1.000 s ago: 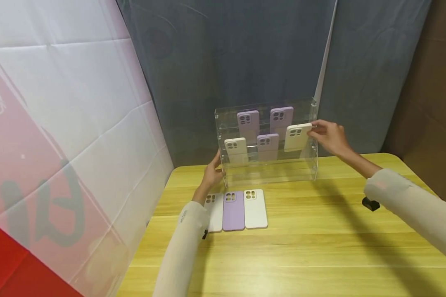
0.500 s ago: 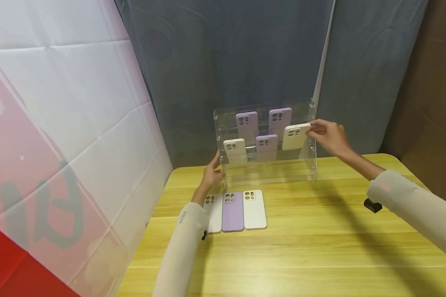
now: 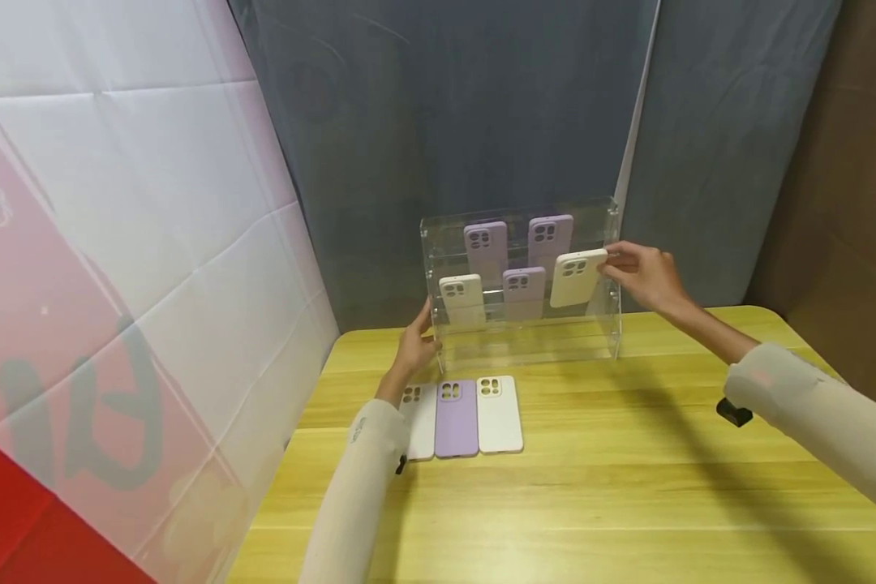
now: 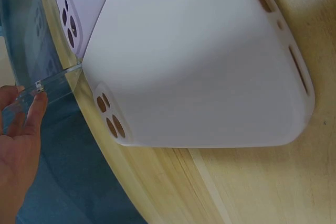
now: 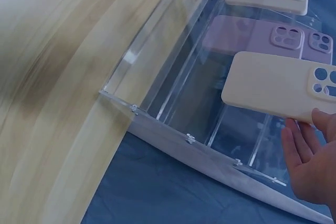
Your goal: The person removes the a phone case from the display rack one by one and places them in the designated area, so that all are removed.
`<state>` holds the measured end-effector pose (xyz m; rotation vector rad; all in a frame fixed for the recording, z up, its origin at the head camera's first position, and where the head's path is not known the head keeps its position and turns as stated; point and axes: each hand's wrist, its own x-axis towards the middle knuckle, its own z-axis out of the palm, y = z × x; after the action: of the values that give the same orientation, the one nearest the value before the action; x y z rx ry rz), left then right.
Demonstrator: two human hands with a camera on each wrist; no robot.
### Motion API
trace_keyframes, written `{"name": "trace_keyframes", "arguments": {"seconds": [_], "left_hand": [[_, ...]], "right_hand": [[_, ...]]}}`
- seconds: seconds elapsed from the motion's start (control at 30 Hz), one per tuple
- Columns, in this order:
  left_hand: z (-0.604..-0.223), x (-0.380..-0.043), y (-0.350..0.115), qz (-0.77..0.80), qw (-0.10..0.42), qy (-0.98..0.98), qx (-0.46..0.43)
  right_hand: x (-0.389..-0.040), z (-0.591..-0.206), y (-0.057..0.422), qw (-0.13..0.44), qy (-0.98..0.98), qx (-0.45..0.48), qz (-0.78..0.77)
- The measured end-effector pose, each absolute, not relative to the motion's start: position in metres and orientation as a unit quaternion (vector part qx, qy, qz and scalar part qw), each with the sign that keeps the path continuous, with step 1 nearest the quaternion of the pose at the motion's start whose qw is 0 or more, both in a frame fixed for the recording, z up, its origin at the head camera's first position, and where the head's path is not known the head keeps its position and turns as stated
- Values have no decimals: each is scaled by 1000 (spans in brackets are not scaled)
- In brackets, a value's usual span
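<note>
My right hand [image 3: 646,274] pinches a cream phone case [image 3: 578,280] by its upper right edge, thumb in front and fingers behind. The case leans slightly and overlaps the right side of the clear acrylic display stand [image 3: 526,349]; in the right wrist view it hovers close over the tiers. My left hand [image 3: 414,349] grips the stand's left side panel, with thumb and fingers on either side of it in the left wrist view. Another cream case [image 3: 461,292] and a purple case [image 3: 523,285] stand in the middle tier. Two purple cases [image 3: 486,243] are in the upper tier.
On the wooden table [image 3: 628,487] before the stand, a white case [image 3: 420,426], a purple case [image 3: 457,422] and another white case [image 3: 500,418] lie side by side. My left forearm partly covers the leftmost. A grey curtain [image 3: 482,97] hangs behind.
My right hand has lowered the cream case a little, and the case now stands more upright against the stand. My left hand keeps its grip on the side panel.
</note>
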<state>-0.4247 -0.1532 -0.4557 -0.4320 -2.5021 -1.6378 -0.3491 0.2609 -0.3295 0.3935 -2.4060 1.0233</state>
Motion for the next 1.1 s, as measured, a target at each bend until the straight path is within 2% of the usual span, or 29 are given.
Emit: {"name": "trace_keyframes", "arguments": {"seconds": [0.6,1.1], "left_hand": [[-455,-425,-153,-543,62,-824,-152],[-456,-425,-153,-543,67,-823,-152]], "right_hand": [[-347,-360,252,229,-886,152,374],[-344,-385,240,178,-871,166,427]]}}
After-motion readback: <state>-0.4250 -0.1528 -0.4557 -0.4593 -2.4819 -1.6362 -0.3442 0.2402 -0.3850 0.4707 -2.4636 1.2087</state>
